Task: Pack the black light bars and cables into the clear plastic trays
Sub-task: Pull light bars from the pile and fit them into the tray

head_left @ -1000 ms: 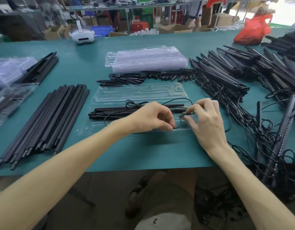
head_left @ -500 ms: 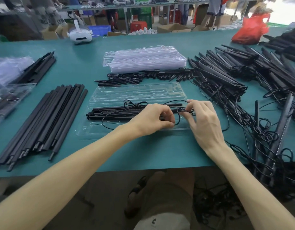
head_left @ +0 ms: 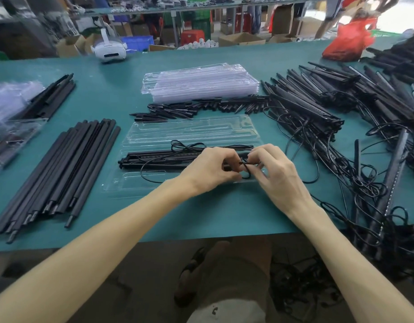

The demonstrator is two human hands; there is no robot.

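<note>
Since a second ago the two hands have drawn together: the gap between them is gone, and the left hand (head_left: 210, 171) now meets the right hand (head_left: 282, 178) over the right end of the clear tray (head_left: 140, 190). The loop of cable (head_left: 246, 164) between them has been pulled small and tight. Each grip is closed to a pinch, the left with thumb and curled fingers on the cable, the right with bent fingertips on the same loop. The light bar (head_left: 164, 158) lies along the tray's middle channel as before, with slack cable trailing across it and over the near edge. One tray lies open on the tabletop (head_left: 201, 215), its lid half (head_left: 192, 132) folded flat behind. One stack of spare trays (head_left: 201, 86) sits farther back; how many it holds cannot be counted through the clear plastic. A row of about a dozen black rods (head_left: 61, 173) lies to the left, their near ends overlapping too closely for a firm count. A line of small black end pieces (head_left: 196, 108) runs between tray and stack. The heap of bars and tangled cables (head_left: 317, 113) at the right is too dense to count and is cut off by the frame edge. Whether the tray holds one bar or two is hard to tell, as the hands cover its right end and the fingertips hide where the cable ends.
</note>
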